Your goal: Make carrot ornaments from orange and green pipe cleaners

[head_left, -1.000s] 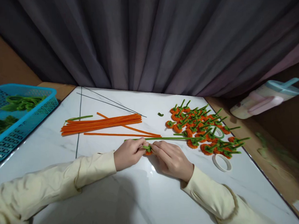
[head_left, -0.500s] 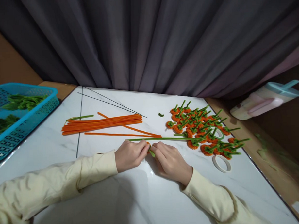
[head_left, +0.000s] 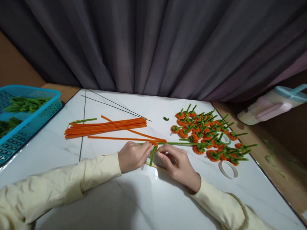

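On the white marble table (head_left: 136,202) my left hand (head_left: 132,156) and my right hand (head_left: 175,163) meet over a small orange pipe-cleaner flower (head_left: 153,144) with a short green stem pointing toward me. Both hands pinch it, fingers closed, the left at the orange head and the right at the stem. A long green pipe cleaner (head_left: 179,143) lies just behind my fingers. To the right lies a heap of several finished orange flowers with green stems (head_left: 207,135).
A bundle of orange pipe cleaners (head_left: 106,126) lies at the middle left, with thin dark wires (head_left: 118,106) behind it. A blue basket (head_left: 15,116) of green pieces stands at the far left. A white tape ring (head_left: 228,169) lies right of my hand. A pastel lidded container (head_left: 271,104) rests off the table.
The flower has turned in my fingers: its green stem, tucked between the hands before, now sticks out toward me. Both hands stayed nearly in place.
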`<action>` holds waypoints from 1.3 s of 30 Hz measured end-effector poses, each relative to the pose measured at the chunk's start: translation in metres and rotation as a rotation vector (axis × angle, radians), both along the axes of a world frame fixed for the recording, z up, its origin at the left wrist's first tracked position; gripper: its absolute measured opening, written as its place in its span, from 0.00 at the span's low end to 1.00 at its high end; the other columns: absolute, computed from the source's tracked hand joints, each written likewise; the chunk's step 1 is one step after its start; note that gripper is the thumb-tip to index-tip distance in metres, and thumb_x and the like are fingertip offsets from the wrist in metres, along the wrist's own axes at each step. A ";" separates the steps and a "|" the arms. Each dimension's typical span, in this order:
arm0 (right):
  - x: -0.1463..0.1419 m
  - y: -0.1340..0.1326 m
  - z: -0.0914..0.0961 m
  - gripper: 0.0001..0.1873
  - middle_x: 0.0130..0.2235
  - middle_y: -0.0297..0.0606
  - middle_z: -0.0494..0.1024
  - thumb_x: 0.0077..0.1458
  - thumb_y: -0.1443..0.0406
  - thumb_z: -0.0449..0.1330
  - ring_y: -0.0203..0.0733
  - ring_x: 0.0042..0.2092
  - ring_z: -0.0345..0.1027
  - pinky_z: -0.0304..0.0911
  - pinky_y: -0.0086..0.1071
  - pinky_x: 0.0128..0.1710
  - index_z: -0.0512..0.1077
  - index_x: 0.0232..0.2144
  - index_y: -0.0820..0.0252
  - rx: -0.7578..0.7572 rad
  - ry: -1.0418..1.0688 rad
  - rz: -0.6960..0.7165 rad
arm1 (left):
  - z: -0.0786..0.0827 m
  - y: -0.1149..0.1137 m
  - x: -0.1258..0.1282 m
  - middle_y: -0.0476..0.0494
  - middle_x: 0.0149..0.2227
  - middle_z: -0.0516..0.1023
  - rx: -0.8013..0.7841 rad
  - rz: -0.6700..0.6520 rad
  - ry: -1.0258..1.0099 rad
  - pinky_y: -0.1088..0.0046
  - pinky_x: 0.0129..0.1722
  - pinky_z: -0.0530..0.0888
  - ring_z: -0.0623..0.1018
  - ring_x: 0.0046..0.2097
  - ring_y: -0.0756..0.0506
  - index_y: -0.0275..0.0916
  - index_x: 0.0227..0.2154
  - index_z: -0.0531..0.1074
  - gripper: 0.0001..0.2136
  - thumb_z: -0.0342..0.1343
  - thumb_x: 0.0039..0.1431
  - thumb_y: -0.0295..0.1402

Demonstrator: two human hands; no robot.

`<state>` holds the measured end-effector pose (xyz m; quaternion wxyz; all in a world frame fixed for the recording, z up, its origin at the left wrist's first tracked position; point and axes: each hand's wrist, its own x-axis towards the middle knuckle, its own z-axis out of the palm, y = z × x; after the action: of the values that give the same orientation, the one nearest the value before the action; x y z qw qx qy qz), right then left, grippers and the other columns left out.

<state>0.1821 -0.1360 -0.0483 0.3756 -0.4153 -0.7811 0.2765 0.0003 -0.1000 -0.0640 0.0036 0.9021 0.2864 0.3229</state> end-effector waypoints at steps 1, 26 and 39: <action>-0.001 0.000 0.003 0.10 0.24 0.34 0.67 0.59 0.64 0.51 0.32 0.24 0.58 0.55 0.25 0.24 0.68 0.29 0.64 -0.122 0.059 -0.004 | 0.000 0.001 0.000 0.54 0.16 0.67 0.037 0.005 -0.017 0.75 0.17 0.59 0.67 0.16 0.53 0.36 0.27 0.64 0.11 0.40 0.64 0.28; -0.010 -0.010 -0.007 0.14 0.20 0.36 0.66 0.59 0.72 0.45 0.34 0.21 0.56 0.49 0.29 0.20 0.69 0.29 0.69 0.356 -0.420 -0.043 | -0.002 0.001 -0.001 0.53 0.16 0.64 0.473 -0.119 0.059 0.72 0.17 0.61 0.66 0.18 0.52 0.33 0.26 0.64 0.07 0.46 0.59 0.24; -0.002 0.003 0.015 0.10 0.30 0.37 0.70 0.56 0.62 0.55 0.37 0.34 0.63 0.58 0.29 0.35 0.70 0.27 0.63 -0.363 0.180 0.088 | 0.002 0.004 -0.001 0.51 0.18 0.71 0.344 -0.106 -0.118 0.77 0.18 0.65 0.70 0.18 0.53 0.34 0.28 0.65 0.06 0.46 0.60 0.24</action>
<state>0.1798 -0.1328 -0.0329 0.3504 -0.4151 -0.6993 0.4646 -0.0007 -0.0959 -0.0622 -0.1170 0.8827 0.1780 0.4189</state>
